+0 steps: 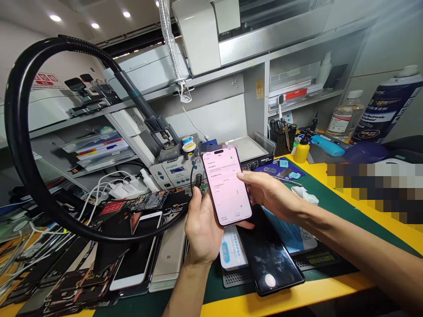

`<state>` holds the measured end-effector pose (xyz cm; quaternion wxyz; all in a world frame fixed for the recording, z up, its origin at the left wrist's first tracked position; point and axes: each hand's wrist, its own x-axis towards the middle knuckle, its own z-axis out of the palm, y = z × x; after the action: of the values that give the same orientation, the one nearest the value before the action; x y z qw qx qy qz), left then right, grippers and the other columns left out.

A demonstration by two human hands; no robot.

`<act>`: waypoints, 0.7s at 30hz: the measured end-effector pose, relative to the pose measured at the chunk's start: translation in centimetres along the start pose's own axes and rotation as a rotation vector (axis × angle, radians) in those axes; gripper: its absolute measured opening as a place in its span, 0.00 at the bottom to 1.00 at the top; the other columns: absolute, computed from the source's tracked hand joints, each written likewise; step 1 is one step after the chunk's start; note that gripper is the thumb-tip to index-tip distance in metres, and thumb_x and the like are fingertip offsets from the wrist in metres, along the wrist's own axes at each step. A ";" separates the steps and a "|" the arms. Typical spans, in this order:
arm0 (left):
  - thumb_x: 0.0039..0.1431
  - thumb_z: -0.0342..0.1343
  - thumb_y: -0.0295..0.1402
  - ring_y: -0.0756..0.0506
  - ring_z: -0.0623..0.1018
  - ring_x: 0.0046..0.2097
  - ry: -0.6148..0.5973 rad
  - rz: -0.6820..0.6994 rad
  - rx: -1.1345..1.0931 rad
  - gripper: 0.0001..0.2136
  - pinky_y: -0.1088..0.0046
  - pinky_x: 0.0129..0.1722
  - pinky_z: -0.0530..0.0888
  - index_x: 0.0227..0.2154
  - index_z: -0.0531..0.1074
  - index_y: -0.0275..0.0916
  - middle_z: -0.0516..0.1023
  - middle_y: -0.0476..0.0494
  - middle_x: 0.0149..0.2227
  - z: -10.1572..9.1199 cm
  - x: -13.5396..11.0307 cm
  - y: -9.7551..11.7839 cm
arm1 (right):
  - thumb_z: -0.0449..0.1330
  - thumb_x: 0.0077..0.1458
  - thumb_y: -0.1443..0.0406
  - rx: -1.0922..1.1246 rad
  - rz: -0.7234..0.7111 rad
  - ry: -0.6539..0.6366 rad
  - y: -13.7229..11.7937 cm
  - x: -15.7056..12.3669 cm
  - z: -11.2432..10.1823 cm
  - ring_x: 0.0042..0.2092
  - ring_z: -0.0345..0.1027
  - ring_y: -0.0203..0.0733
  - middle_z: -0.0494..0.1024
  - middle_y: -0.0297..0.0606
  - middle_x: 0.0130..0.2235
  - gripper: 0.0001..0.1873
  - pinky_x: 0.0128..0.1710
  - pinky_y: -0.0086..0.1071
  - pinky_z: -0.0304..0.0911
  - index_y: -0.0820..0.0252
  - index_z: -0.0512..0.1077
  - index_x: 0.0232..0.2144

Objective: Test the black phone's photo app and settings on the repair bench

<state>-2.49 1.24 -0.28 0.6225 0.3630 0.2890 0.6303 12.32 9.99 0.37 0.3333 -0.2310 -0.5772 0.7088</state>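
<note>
My left hand shut around a smartphone, holding it upright over the mat. The phone's screen is lit pale pink with a settings page and a green toggle at the top. My right hand reaches in from the right, its index fingertip on the screen's right side. Below the phone, a black smartphone lies face up on a green work mat. A white box with blue print sits beside it, partly under my hands.
Several opened phones and bare circuit boards are piled at left with white cables. A black flexible hose arcs across the left. A soldering station stands behind the phone. A yellow bottle and spray can stand at right.
</note>
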 end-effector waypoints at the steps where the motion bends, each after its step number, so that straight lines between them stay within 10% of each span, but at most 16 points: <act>1: 0.69 0.39 0.59 0.25 0.76 0.59 0.001 0.002 0.004 0.37 0.43 0.49 0.80 0.71 0.58 0.41 0.76 0.32 0.61 0.0 0.0 0.0 | 0.59 0.61 0.50 -0.006 -0.003 0.002 0.0 0.0 0.0 0.35 0.66 0.43 0.78 0.41 0.36 0.20 0.35 0.37 0.57 0.62 0.75 0.39; 11: 0.69 0.36 0.59 0.25 0.75 0.59 0.020 0.004 -0.003 0.38 0.42 0.49 0.80 0.70 0.60 0.38 0.75 0.30 0.61 0.0 0.0 0.0 | 0.60 0.60 0.49 0.075 0.033 -0.007 -0.3 -0.2 0.3 0.40 0.72 0.47 0.81 0.45 0.40 0.23 0.40 0.38 0.64 0.63 0.77 0.42; 21: 0.69 0.38 0.59 0.26 0.76 0.58 0.046 0.010 0.006 0.37 0.43 0.48 0.81 0.70 0.59 0.37 0.74 0.30 0.62 0.2 -0.1 0.1 | 0.65 0.49 0.75 -0.142 -0.059 -0.171 -1.2 -0.5 -0.1 0.46 0.76 0.45 0.82 0.38 0.47 0.24 0.46 0.36 0.67 0.61 0.73 0.51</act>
<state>-2.39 1.15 -0.14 0.6113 0.3517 0.3034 0.6407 12.98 9.85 1.53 0.2862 -0.1755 -0.6587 0.6733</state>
